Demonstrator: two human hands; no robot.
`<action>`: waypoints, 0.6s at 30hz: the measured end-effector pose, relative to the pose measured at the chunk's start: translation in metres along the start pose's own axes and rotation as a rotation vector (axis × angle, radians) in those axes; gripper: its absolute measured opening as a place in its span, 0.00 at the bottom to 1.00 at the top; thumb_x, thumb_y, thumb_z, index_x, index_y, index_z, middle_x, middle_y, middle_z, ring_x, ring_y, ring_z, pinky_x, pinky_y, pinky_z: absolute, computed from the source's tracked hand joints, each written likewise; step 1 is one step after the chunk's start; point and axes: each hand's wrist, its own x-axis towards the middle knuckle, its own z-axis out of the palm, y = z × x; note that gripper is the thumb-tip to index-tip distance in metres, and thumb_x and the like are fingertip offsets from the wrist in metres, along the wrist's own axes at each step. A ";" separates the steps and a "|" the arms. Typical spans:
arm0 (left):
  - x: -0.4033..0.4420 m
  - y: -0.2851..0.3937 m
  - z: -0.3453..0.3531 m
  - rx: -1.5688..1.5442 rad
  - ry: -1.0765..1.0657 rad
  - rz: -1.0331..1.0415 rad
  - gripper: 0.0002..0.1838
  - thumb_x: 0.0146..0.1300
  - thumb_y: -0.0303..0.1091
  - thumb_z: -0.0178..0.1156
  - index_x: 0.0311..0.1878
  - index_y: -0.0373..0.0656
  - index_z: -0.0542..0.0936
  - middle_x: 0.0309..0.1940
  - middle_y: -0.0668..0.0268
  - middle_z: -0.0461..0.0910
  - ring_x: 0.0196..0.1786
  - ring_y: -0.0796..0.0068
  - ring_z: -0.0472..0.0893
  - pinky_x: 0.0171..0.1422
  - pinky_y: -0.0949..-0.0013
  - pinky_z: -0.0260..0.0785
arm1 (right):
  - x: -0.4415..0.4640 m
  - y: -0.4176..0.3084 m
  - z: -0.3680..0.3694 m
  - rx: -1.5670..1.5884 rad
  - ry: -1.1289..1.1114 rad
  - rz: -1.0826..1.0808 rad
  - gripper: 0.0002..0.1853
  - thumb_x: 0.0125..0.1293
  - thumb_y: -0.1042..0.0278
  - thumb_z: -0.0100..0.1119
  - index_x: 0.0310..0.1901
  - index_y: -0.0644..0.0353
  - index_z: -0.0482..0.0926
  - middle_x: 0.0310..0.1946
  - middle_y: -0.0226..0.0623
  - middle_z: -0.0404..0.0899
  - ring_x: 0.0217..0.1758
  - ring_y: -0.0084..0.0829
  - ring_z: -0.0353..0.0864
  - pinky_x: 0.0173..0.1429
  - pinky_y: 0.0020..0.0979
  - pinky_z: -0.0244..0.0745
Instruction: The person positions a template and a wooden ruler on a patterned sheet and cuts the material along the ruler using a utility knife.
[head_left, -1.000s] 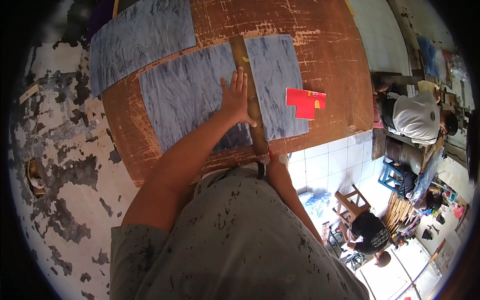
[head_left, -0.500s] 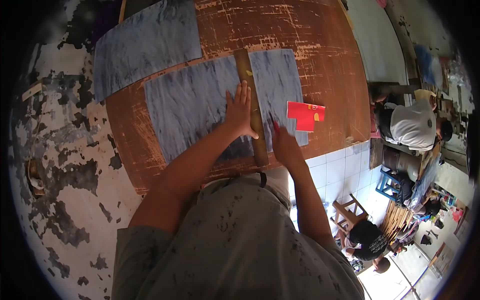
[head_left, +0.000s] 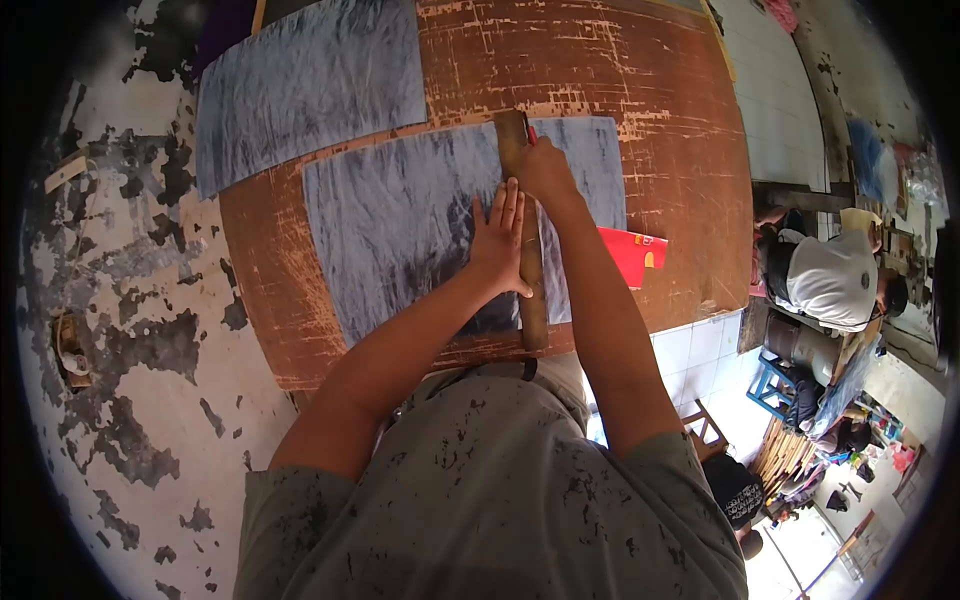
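Straightedge lies from near to far across a grey marbled sheet, which rests on the scuffed brown worktop. A wider part of the sheet shows to its left and a narrower part to its right. The left hand bears on the straightedge with its fingers stretched toward the far side and its thumb spread wide toward the near side. The right hand is closed around a red-handled tool at the straightedge's far end, along the right edge; I cannot tell whether the tool's tip touches the sheet.

A red card overlaps the sheet's right side, partly behind the right forearm. A second marbled sheet lies at the far left, just beyond the first. Off to the right, past the worktop, are a person in a white shirt and a blue stool.
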 end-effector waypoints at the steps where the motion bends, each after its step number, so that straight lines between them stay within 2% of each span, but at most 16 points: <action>1: 0.001 0.000 0.000 -0.004 -0.003 0.000 0.92 0.32 0.83 0.79 0.87 0.27 0.42 0.89 0.37 0.30 0.91 0.40 0.32 0.86 0.22 0.38 | 0.003 -0.002 -0.004 0.009 -0.065 0.053 0.18 0.65 0.66 0.70 0.47 0.75 0.85 0.52 0.69 0.81 0.54 0.66 0.88 0.55 0.53 0.87; 2: 0.002 0.001 0.000 0.000 -0.012 -0.001 0.92 0.32 0.83 0.78 0.87 0.27 0.42 0.89 0.37 0.30 0.91 0.40 0.32 0.86 0.22 0.38 | 0.006 -0.005 -0.007 0.017 -0.129 0.104 0.23 0.59 0.64 0.80 0.49 0.76 0.86 0.56 0.68 0.80 0.58 0.64 0.87 0.59 0.50 0.89; 3: 0.002 0.001 0.000 0.004 -0.022 -0.003 0.92 0.32 0.83 0.78 0.88 0.27 0.42 0.89 0.37 0.30 0.91 0.40 0.32 0.86 0.22 0.38 | 0.011 -0.002 -0.001 0.016 -0.134 0.104 0.23 0.59 0.64 0.80 0.49 0.76 0.86 0.56 0.68 0.80 0.58 0.64 0.87 0.59 0.50 0.89; 6: 0.002 0.002 0.001 0.024 -0.019 0.002 0.92 0.36 0.85 0.76 0.87 0.25 0.40 0.89 0.37 0.33 0.91 0.37 0.33 0.86 0.20 0.36 | 0.017 0.001 0.005 0.016 -0.122 0.117 0.23 0.61 0.62 0.78 0.48 0.76 0.87 0.57 0.68 0.80 0.60 0.65 0.87 0.60 0.50 0.88; 8: 0.001 0.002 -0.002 0.031 -0.027 0.004 0.92 0.36 0.85 0.76 0.87 0.25 0.40 0.89 0.37 0.33 0.91 0.37 0.32 0.86 0.20 0.37 | 0.011 -0.007 -0.016 -0.127 -0.267 0.047 0.22 0.65 0.61 0.74 0.49 0.76 0.85 0.58 0.69 0.81 0.60 0.64 0.87 0.60 0.50 0.88; 9: 0.000 0.002 -0.004 0.039 -0.034 0.003 0.92 0.36 0.85 0.76 0.87 0.25 0.40 0.89 0.36 0.32 0.91 0.36 0.32 0.86 0.20 0.38 | 0.008 0.003 -0.001 -0.126 -0.265 0.047 0.22 0.65 0.61 0.74 0.49 0.76 0.85 0.58 0.69 0.81 0.60 0.64 0.87 0.60 0.50 0.88; 10: 0.000 0.001 -0.006 0.042 -0.034 0.003 0.92 0.36 0.85 0.76 0.87 0.25 0.40 0.89 0.36 0.32 0.91 0.36 0.32 0.86 0.20 0.38 | 0.004 0.021 0.028 -0.049 -0.196 0.094 0.18 0.66 0.63 0.70 0.46 0.73 0.87 0.53 0.70 0.82 0.55 0.64 0.88 0.56 0.50 0.88; 12: -0.001 0.001 -0.009 0.017 -0.055 0.000 0.92 0.32 0.82 0.79 0.88 0.28 0.41 0.89 0.37 0.29 0.91 0.39 0.31 0.87 0.23 0.39 | -0.004 0.028 0.039 0.028 -0.124 0.139 0.15 0.67 0.64 0.67 0.44 0.70 0.88 0.49 0.72 0.83 0.49 0.64 0.90 0.51 0.51 0.88; 15: -0.001 0.002 -0.004 -0.002 -0.016 -0.007 0.92 0.31 0.81 0.80 0.88 0.27 0.42 0.89 0.36 0.30 0.91 0.39 0.32 0.86 0.23 0.40 | -0.050 0.023 0.035 0.064 -0.125 0.195 0.13 0.67 0.66 0.66 0.44 0.70 0.88 0.48 0.70 0.83 0.48 0.63 0.90 0.50 0.50 0.88; 17: -0.001 0.002 0.002 -0.024 0.006 0.005 0.93 0.32 0.81 0.80 0.87 0.25 0.41 0.89 0.35 0.29 0.91 0.38 0.32 0.86 0.21 0.39 | -0.077 0.032 0.044 -0.037 -0.140 -0.053 0.14 0.67 0.66 0.65 0.45 0.71 0.87 0.47 0.69 0.82 0.47 0.63 0.90 0.49 0.50 0.88; 18: 0.001 0.001 0.003 -0.043 0.037 0.009 0.93 0.32 0.82 0.79 0.87 0.24 0.41 0.88 0.34 0.29 0.91 0.37 0.32 0.85 0.19 0.39 | -0.089 0.023 0.034 -0.038 -0.137 -0.050 0.14 0.67 0.66 0.65 0.45 0.71 0.87 0.47 0.69 0.82 0.47 0.63 0.90 0.49 0.50 0.88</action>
